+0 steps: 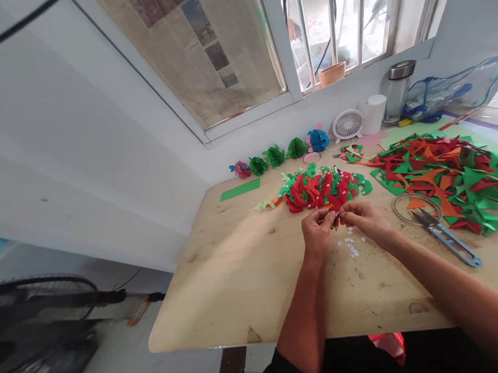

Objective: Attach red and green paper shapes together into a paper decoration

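My left hand and my right hand meet over the table, fingertips close together. Both are closed in a pinch on a small red paper piece, mostly covered by the fingers. Just beyond them lies a heap of red and green paper cut-outs, many with small white squares on them. Several loose white squares are scattered on the wood below my right hand. Thread snips with blue-grey handles rest to the right, their tips over a coil ring.
A large pile of red, orange and green paper scraps covers the table's right side. Along the wall stand folded paper figures, a small white fan and a glass bottle. A green paper strip lies at the back left of the wooden table.
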Available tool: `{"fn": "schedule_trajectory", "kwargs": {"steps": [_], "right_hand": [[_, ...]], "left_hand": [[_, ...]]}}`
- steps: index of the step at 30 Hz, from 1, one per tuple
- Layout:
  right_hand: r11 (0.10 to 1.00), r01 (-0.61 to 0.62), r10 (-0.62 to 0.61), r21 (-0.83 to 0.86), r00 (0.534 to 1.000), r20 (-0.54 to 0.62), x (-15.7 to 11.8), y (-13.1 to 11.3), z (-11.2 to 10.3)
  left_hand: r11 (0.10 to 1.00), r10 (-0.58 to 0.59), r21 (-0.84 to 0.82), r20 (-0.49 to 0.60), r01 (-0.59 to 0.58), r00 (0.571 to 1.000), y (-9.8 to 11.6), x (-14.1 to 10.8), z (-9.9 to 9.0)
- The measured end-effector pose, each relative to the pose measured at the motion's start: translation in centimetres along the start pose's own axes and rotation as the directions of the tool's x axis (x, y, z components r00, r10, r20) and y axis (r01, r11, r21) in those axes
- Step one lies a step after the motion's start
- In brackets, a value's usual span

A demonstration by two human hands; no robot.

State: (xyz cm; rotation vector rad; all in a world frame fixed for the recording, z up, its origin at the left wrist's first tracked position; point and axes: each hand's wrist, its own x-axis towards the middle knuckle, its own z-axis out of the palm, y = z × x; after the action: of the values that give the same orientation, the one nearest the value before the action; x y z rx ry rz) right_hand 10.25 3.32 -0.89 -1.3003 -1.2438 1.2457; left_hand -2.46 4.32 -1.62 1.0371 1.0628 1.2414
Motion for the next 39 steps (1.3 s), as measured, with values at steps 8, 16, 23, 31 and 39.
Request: {"fn": "schedule_trajectory", "kwargs": {"steps": [8, 16, 23, 31, 39], "right_hand": [[0.999, -0.02, 0.02, 0.037, 1.0, 0.001, -0.12, -0.25, 0.02], [0.995, -0.052, 0.053, 0.083, 0.999, 0.001, 0.12, 0.0, -0.03], [0.996, -0.042, 0.043, 0.075, 0.999, -0.014, 0.0, -0.13, -0.09], [0.995, -0.033, 0.032, 0.096, 0.999, 0.008, -0.18, -0.23, -0.06], [0.998, 0.055, -0.053, -0.039, 0.998, 0.038, -0.24, -0.09, 0.01]], "left_hand": [[0.991, 0.092, 0.102, -0.023, -0.089, 0.995, 0.2, -0.25, 0.22], [0.938, 0.242, 0.252, 0.011, -0.237, 0.97, 0.13, -0.6, 0.13], [0.967, 0.195, 0.174, -0.031, -0.187, 0.98, 0.49, -0.87, 0.42], [0.96, -0.163, -0.239, -0.046, 0.147, 0.986, -0.2, -0.12, 0.44], [0.963, -0.154, -0.236, -0.101, 0.127, 0.983, -0.22, -0.09, 0.43]]}}
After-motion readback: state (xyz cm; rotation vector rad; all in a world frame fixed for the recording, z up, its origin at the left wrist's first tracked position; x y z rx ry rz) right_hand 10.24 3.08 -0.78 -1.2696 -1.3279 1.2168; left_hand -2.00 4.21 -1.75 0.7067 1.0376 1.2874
